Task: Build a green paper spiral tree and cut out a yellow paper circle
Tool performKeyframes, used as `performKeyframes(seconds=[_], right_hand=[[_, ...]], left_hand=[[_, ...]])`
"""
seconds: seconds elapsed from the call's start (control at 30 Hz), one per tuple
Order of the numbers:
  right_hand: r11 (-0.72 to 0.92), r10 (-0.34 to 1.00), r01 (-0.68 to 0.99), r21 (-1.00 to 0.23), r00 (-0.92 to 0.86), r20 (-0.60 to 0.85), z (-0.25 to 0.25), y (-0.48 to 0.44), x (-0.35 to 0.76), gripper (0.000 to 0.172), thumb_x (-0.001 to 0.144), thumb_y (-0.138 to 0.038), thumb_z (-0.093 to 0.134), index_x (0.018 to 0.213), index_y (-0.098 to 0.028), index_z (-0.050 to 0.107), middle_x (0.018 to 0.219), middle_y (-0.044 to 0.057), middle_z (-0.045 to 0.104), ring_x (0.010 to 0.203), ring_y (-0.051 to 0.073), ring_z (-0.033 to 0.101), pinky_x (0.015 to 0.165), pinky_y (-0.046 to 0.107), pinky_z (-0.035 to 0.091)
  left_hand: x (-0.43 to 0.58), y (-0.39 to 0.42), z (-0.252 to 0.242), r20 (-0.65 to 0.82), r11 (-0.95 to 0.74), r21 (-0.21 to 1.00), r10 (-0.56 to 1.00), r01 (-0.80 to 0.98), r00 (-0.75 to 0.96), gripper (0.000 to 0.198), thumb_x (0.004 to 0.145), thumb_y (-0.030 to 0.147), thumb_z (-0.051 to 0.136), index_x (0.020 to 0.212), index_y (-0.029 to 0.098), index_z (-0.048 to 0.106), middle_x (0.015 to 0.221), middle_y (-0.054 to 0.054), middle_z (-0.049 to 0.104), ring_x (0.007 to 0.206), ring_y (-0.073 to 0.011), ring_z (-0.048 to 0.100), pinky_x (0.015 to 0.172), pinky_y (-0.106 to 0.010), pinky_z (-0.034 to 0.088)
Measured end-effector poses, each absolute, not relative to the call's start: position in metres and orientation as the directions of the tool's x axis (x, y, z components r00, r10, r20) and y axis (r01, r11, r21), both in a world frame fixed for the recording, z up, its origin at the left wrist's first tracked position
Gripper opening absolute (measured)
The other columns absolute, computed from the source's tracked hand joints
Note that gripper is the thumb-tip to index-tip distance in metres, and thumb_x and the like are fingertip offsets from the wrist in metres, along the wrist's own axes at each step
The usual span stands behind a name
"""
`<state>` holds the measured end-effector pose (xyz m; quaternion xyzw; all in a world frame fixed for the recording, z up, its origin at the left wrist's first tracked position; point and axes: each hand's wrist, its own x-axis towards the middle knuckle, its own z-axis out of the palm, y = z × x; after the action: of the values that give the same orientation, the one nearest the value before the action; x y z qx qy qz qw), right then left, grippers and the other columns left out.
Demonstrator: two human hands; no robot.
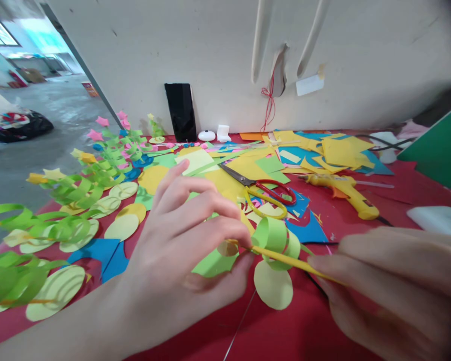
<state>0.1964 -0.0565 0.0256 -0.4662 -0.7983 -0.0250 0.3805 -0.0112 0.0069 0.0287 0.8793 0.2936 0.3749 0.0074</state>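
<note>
A narrow yellow paper strip stretches between my two hands above the red table. My left hand pinches its left end between thumb and forefinger, the other fingers loosely curled. At the right, my right hand grips the other end, slightly blurred. Just behind the strip is a curled light-green paper spiral. A pale yellow-green paper disc shows below it; whether the two are joined I cannot tell. Under my left hand, a green paper piece is partly covered.
Scissors with red and yellow handles lie on paper scraps. A yellow glue gun rests at right. Several green spirals on discs, some star-topped, line the left side. A black phone leans against the white panel.
</note>
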Motion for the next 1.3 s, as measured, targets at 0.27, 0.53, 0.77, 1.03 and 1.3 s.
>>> performKeyframes(seconds=[0.27,0.53,0.77,1.03,1.3], right_hand=[[0.539,0.687,0.842,-0.024,-0.422,0.592,0.024,-0.021,0.206,0.008,0.08,-0.015,0.053,0.085,-0.019,0.059,0.086,0.003,0.058,0.076,0.013,0.052,0.064,0.026,0.037],[0.239,0.971,0.524,-0.818,-0.12,0.206,0.022,0.003,0.214,0.01,0.078,-0.034,0.06,0.079,-0.025,0.063,0.073,-0.003,0.057,0.064,0.01,0.052,0.053,0.021,0.038],[-0.029,0.971,0.23,-0.973,-0.224,-0.081,0.019,-0.007,0.204,0.012,0.077,-0.035,0.061,0.078,-0.024,0.063,0.077,-0.003,0.061,0.071,0.011,0.055,0.061,0.02,0.042],[-0.127,0.963,0.096,-0.987,-0.227,-0.146,0.018,-0.009,0.196,0.009,0.075,-0.031,0.063,0.076,-0.022,0.064,0.079,0.0,0.063,0.074,0.012,0.056,0.066,0.021,0.044],[-0.278,0.942,-0.052,-0.959,-0.211,-0.262,0.014,-0.011,0.197,0.009,0.072,-0.03,0.067,0.077,-0.022,0.066,0.074,-0.002,0.059,0.06,0.005,0.047,0.052,0.015,0.036]], left_hand=[[-0.013,0.014,0.022,0.652,-0.788,0.29,0.578,0.542,0.491,0.034,0.07,0.032,0.064,0.1,0.021,0.05,0.096,-0.004,0.054,0.095,-0.0233,0.048,0.096,-0.044,0.031],[-0.017,0.015,0.019,0.632,-0.689,0.55,0.713,0.473,0.304,0.011,0.088,0.017,0.037,0.083,0.022,0.046,0.092,-0.002,0.048,0.092,-0.0159,0.046,0.079,-0.027,0.04],[-0.013,0.015,0.007,0.41,-0.586,0.683,0.801,0.435,0.435,0.028,0.088,0.025,0.042,0.115,0.028,0.046,0.115,0.001,0.055,0.104,-0.0172,0.054,0.078,-0.022,0.05],[-0.009,0.015,0.009,0.434,-0.615,0.754,0.73,0.23,0.529,0.018,0.086,0.016,0.042,0.092,0.023,0.057,0.1,-0.003,0.062,0.102,-0.0193,0.055,0.084,-0.031,0.05],[-0.007,0.015,0.007,0.52,-0.717,0.589,0.689,0.371,0.505,0.008,0.077,0.014,0.056,0.075,0.021,0.054,0.067,0.003,0.057,0.07,-0.0138,0.055,0.094,-0.043,0.035]])
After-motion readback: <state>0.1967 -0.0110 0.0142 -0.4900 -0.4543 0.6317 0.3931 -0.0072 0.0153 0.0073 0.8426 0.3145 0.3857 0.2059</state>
